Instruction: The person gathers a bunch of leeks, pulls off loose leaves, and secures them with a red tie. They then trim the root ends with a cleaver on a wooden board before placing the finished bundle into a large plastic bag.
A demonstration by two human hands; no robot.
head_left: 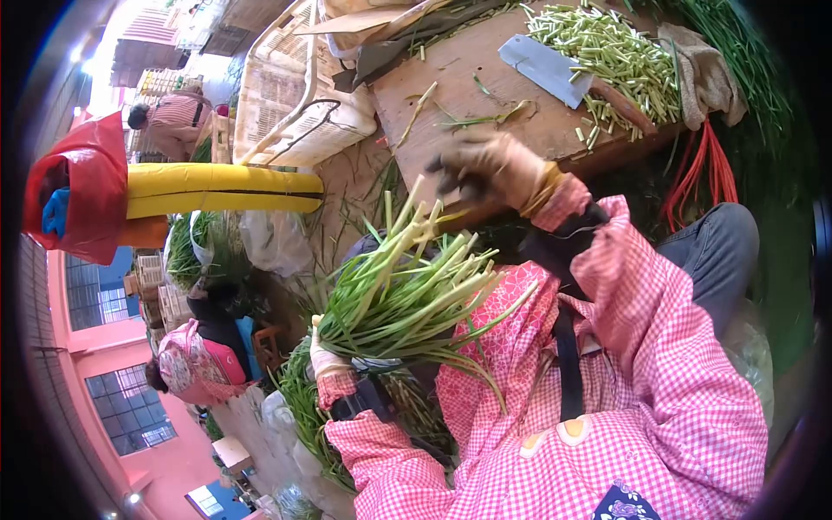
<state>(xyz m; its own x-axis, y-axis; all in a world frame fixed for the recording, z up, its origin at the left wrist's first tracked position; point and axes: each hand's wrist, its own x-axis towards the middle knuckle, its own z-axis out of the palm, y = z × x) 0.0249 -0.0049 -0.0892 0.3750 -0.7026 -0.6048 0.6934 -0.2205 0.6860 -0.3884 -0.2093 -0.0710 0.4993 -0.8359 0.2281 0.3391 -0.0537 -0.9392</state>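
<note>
My left hand (pixel 328 357), in a pale glove, is closed round a bunch of long green stalks (pixel 407 290) with pale cut ends, tilted up across my lap. They look like garlic chives, though I cannot be sure. Above the pale ends hovers my right hand (pixel 496 172), gloved with dark fingertips. Its fingers are bent and apart, slightly blurred, and I see nothing in them. Beyond it lies a wooden board (pixel 459 78) bearing a cleaver (pixel 544 69) with a wooden handle. A heap of short chopped pale-green pieces (pixel 611 52) lies against the blade.
A cream plastic crate (pixel 282 95) stands beside the board. A yellow padded bar (pixel 221 188) juts in near a red bag (pixel 91 191). Red ties (pixel 704 178) hang by the board's edge, below a rough cloth (pixel 706 74). Other people work farther off among greens.
</note>
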